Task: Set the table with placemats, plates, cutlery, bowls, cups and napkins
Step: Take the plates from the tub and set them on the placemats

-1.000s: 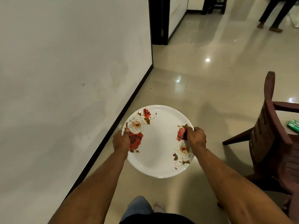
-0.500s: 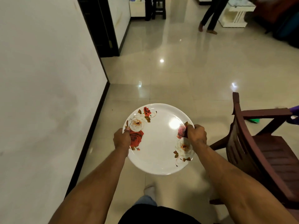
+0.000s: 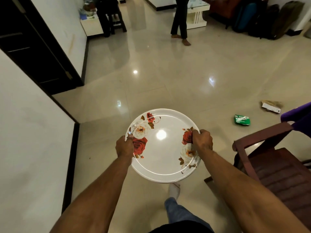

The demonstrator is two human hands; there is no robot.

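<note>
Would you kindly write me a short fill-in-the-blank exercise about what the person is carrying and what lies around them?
1. The left hand and right hand grip opposite edges of a white ____ with roses painted on it.
2. The packet lying on the floor is ____ in colour.
3. To the person's right stands a dark wooden ____.
4. The plate is held above the floor by ____ hands.

Missing words: plate; green; chair; two

White round plate (image 3: pixel 162 158) (red and white rose prints at left and right rims), held level, lower centre of frame.
</note>
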